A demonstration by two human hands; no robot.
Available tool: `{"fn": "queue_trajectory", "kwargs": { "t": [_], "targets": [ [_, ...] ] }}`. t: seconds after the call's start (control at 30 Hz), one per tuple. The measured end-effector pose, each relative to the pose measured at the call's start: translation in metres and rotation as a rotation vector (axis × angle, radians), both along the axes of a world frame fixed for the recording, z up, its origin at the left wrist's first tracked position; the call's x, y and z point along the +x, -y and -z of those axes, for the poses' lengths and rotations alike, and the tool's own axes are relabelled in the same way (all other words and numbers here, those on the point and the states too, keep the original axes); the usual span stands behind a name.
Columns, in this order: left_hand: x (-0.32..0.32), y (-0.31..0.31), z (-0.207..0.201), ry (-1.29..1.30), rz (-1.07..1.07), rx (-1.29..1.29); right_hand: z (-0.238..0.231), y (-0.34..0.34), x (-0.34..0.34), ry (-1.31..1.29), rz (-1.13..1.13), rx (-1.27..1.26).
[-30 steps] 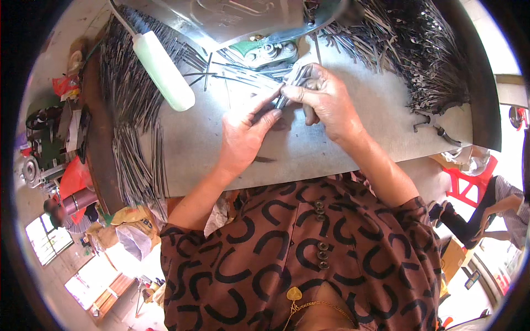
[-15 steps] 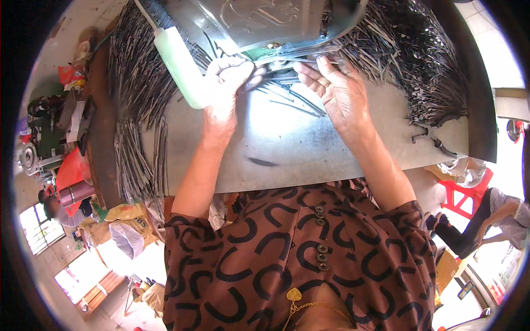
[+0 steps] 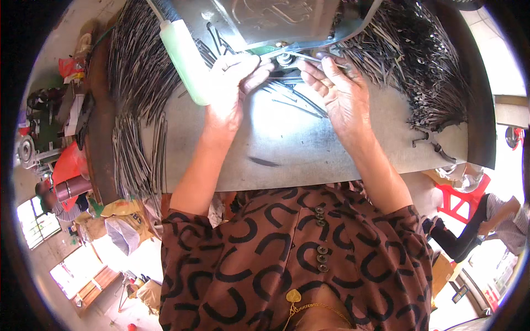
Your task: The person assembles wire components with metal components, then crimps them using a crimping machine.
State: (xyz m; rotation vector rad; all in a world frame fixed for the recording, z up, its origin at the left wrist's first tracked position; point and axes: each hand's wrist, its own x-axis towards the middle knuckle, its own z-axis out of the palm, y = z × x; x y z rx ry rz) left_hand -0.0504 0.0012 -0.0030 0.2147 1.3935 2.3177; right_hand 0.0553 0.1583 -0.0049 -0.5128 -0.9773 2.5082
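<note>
My left hand reaches forward over the grey metal bench top, its fingertips bunched beside a small round wheel under the machine's shiny cover. What its fingers hold is hidden. My right hand is on the other side of the wheel, with finger and thumb pinched on a thin dark metal rod that points at the wheel. A few loose rods lie on the bench between and below my hands.
Heaps of thin dark rods cover the bench's left side and back right. A pale green bottle stands left of my left hand. A plier-like tool lies at the right edge. Beyond are a red chair and a seated person.
Both hands moved forward from the middle of the bench, where they held a bunch of rods together, up to the machine's wheel. They are now apart, one on each side of it.
</note>
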Motion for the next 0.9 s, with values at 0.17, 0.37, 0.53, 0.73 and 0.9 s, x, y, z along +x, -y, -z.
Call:
{"fn": "queue_trajectory", "kwargs": {
  "t": [0.17, 0.37, 0.53, 0.73, 0.9],
  "targets": [
    [-0.013, 0.007, 0.004, 0.114, 0.067, -0.049, -0.008, 0.005, 0.004, 0.021, -0.032, 0.057],
    [-0.010, 0.006, 0.001, 0.006, 0.101, -0.111, -0.008, -0.011, 0.006, 0.111, -0.145, 0.007],
    [-0.012, -0.002, -0.006, -0.013, 0.004, -0.222, 0.009, -0.040, -0.015, -0.016, -0.123, -0.056],
    [-0.008, -0.011, 0.005, 0.074, -0.195, -0.090, -0.001, -0.032, -0.011, 0.010, -0.106, -0.045],
    [-0.003, 0.000, 0.007, 0.230, -0.093, 0.064, -0.016, -0.053, 0.053, 0.233, 0.008, 1.098]
  ]
}}
